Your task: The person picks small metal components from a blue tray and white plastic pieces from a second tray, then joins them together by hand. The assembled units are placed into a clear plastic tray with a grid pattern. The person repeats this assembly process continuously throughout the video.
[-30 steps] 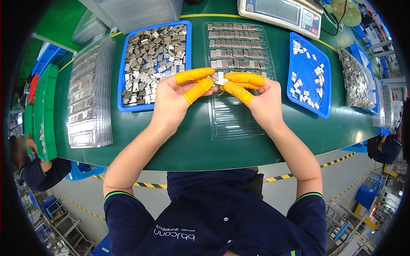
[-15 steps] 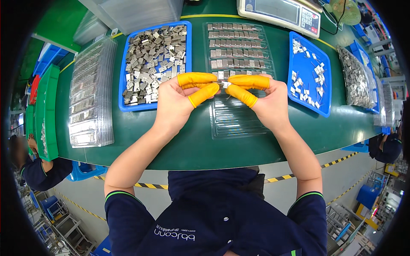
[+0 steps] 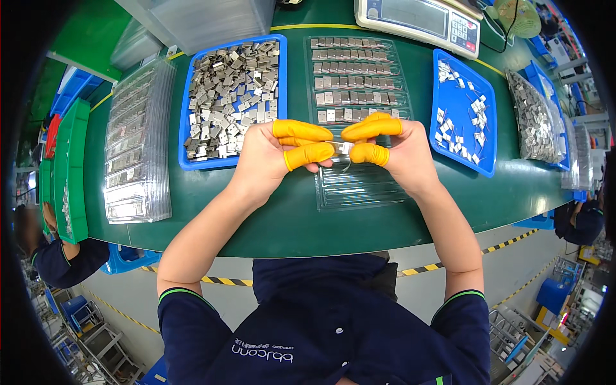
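Over the clear blister tray, my two hands meet fingertip to fingertip, with yellow finger cots on thumbs and fingers. My left hand pinches a small metal USB plug shell, mostly covered by the fingertips. At its right end sits a small white connector piece with a thin wire hanging below. My right hand has thumb and fingers closed around that white end. How far the two parts fit together is hidden. Beyond the hands, rows of metal plugs fill the far part of the tray.
A blue tray of loose metal shells lies left; another blue tray with white wired pieces lies right. Stacked clear trays and a green bin stand further left. A scale and a bag of metal parts border the right side.
Both hands have come slightly nearer to me, uncovering more of the nearest filled row. The right fingers have opened a little around the white piece, which shows more clearly.
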Available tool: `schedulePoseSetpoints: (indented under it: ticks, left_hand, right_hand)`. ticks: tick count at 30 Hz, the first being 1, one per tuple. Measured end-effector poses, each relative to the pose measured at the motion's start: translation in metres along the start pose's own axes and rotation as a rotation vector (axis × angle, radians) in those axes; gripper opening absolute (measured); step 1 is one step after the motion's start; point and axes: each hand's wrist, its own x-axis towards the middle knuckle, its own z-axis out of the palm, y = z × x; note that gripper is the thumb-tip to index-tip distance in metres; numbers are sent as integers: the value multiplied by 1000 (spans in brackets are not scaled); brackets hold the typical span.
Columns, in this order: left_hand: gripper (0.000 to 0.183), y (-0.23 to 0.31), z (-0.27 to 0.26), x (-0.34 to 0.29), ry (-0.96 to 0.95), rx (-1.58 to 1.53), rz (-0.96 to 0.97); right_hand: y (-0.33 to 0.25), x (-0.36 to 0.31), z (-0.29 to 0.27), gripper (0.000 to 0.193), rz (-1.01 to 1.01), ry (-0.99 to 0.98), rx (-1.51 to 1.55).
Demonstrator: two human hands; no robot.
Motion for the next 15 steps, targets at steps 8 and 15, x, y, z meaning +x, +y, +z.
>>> schedulePoseSetpoints:
  ticks: [8,15]
  left_hand:
    - [20,-9,1,-1,-66,-119,-49]
    - [23,-5,3,1,-14,-88,57]
  right_hand:
    - [2,0,6,16,21,-65,142]
    - [-6,0,10,13,-48,67,66]
